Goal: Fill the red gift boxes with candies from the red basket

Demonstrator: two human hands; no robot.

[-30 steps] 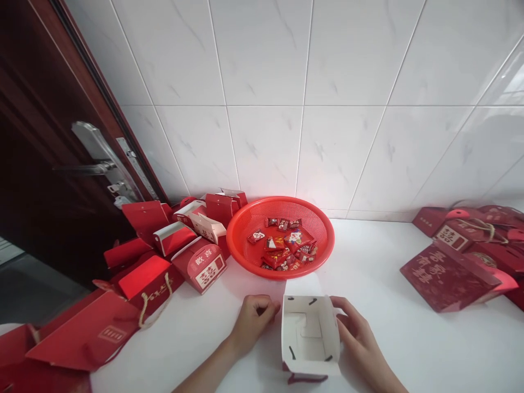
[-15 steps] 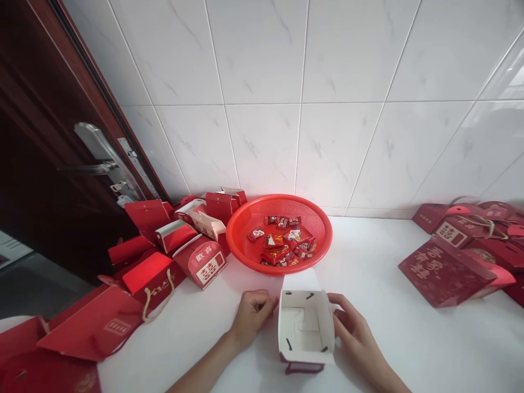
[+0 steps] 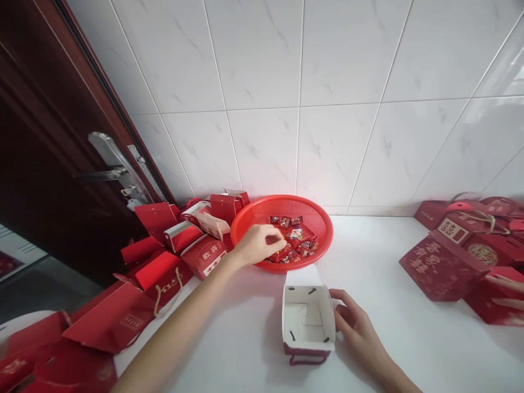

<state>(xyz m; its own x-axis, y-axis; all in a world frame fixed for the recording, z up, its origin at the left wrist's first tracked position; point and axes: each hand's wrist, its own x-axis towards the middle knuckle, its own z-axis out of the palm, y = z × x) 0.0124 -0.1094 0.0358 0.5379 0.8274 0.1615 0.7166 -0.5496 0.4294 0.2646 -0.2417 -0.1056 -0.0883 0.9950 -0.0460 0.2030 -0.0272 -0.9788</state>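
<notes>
My left hand (image 3: pixel 262 244) hangs over the left part of the red plastic basket (image 3: pixel 323 250), its fingers curved and the thumb and forefinger apart above the wrapped candies (image 3: pixel 295 234). Nothing shows between them. An open box (image 3: pixel 308 322), white inside and dark red outside, stands on the white table with its flap towards the basket. It looks empty. The fingertips of my right hand (image 3: pixel 354 322) rest against the box's right side, fingers bent and parted.
Red gift boxes (image 3: pixel 158 273) crowd the left side beside a dark door (image 3: pixel 49 136). More boxes (image 3: pixel 444 265) lie at the right, where another person's fingers (image 3: pixel 507 289) touch one. A tiled wall (image 3: pixel 266 147) rises behind.
My left hand has moved from beside the box up over the basket, and its fingers have opened. My right hand stays at the box. Another person's fingers have appeared at the right edge.
</notes>
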